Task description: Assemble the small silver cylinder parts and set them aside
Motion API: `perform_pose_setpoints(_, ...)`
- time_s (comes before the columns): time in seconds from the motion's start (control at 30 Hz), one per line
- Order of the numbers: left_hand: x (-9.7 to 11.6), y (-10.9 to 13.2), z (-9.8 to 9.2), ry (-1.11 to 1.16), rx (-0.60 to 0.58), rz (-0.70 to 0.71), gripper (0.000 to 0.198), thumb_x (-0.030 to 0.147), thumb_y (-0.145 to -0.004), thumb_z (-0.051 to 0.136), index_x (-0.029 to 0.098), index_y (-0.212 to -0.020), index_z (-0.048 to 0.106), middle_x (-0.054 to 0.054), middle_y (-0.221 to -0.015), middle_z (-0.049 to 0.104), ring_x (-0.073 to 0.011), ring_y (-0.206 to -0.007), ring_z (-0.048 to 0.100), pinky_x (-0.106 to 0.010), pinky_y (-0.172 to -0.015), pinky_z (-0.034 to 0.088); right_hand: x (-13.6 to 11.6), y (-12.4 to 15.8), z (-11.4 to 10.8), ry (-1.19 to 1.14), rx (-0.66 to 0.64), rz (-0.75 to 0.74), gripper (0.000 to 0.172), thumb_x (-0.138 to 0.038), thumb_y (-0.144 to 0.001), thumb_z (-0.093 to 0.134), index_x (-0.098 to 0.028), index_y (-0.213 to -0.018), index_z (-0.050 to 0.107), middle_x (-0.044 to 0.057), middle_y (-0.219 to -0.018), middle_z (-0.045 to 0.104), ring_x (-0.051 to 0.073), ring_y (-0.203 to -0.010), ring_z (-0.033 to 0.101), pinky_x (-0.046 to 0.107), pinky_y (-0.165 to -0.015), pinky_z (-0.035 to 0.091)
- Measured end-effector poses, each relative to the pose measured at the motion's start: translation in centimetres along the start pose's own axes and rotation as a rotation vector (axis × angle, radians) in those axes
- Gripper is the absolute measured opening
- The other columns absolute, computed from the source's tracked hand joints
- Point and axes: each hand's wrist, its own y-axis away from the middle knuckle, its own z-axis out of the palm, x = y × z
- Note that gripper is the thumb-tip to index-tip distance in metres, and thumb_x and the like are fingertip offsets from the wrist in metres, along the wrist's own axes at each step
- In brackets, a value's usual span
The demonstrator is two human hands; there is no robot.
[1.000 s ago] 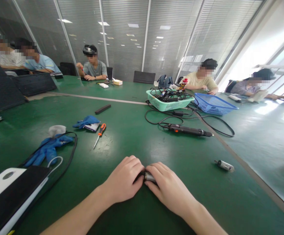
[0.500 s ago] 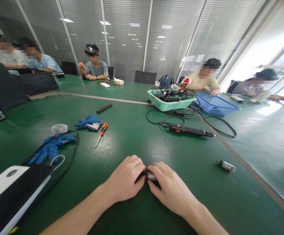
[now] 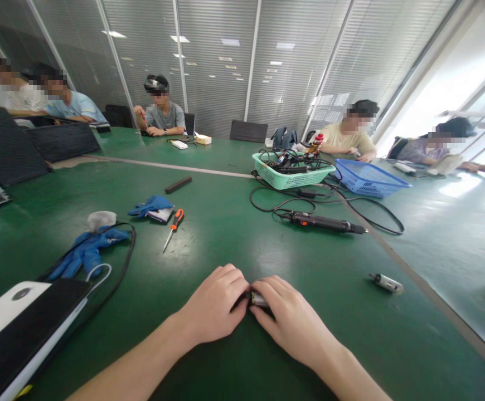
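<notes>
Just above the green tabletop or resting on it, my left hand (image 3: 221, 303) and my right hand (image 3: 286, 312) meet fingertip to fingertip. My right fingers are closed around a small silver cylinder (image 3: 258, 299), most of it covered by the palm. A dark piece (image 3: 242, 298) at the cylinder's left end sits in the closed fingers of my left hand; its shape is mostly hidden. I cannot tell whether the two are joined. Off to the right lies a similar silver cylindrical part (image 3: 387, 283) with a dark narrow end.
A black corded electric screwdriver (image 3: 326, 223) lies ahead, near a green basket (image 3: 286, 179) of cables and a blue basket (image 3: 368, 181). An orange-handled screwdriver (image 3: 173, 229), blue gloves (image 3: 90, 250) and a white-and-black device (image 3: 29, 328) are left. Several people sit around the table.
Almost nothing differs. My right fingertips have shifted very slightly, and a little more of the silver cylinder's left end shows.
</notes>
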Motion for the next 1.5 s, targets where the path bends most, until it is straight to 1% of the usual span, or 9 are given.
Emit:
perform_pose_setpoints(0.23, -0.05, 0.01, -0.17, -0.001, -0.001, -0.002, 0.006, 0.014, -0.096, 0.056, 0.019, -0.092, 0.057, -0.004, -0.095, 0.059, -0.0231, -0.096, 0.052, -0.036, -0.084, 0.044, 0.0, 0.07, 0.01, -0.01, 0.003, 0.0, 0.023, -0.011, -0.094, 0.066, -0.021, -0.114, 0.058, 0.006, -0.107, 0.066, 0.026, -0.098, 0.06, 0.044, -0.087, 0.052)
perform_pose_setpoints(0.87, -0.18, 0.06, 0.18, -0.014, 0.007, 0.003, 0.008, 0.014, -0.095, 0.056, 0.019, -0.09, 0.054, -0.004, -0.095, 0.058, -0.0227, -0.095, 0.052, -0.036, -0.083, 0.044, 0.05, 0.15, 0.09, -0.011, 0.008, -0.009, 0.023, -0.012, -0.096, 0.064, -0.021, -0.116, 0.057, 0.006, -0.107, 0.066, 0.026, -0.098, 0.06, 0.044, -0.086, 0.053)
perform_pose_setpoints(1.5, -0.08, 0.0, 0.01, -0.011, 0.012, 0.006, 0.008, 0.014, -0.093, 0.056, 0.02, -0.088, 0.054, -0.004, -0.093, 0.058, -0.0226, -0.093, 0.052, -0.036, -0.081, 0.044, -0.06, 0.15, 0.16, 0.022, 0.036, -0.011, 0.028, -0.009, -0.092, 0.066, -0.021, -0.116, 0.059, 0.006, -0.107, 0.066, 0.026, -0.098, 0.062, 0.042, -0.086, 0.054)
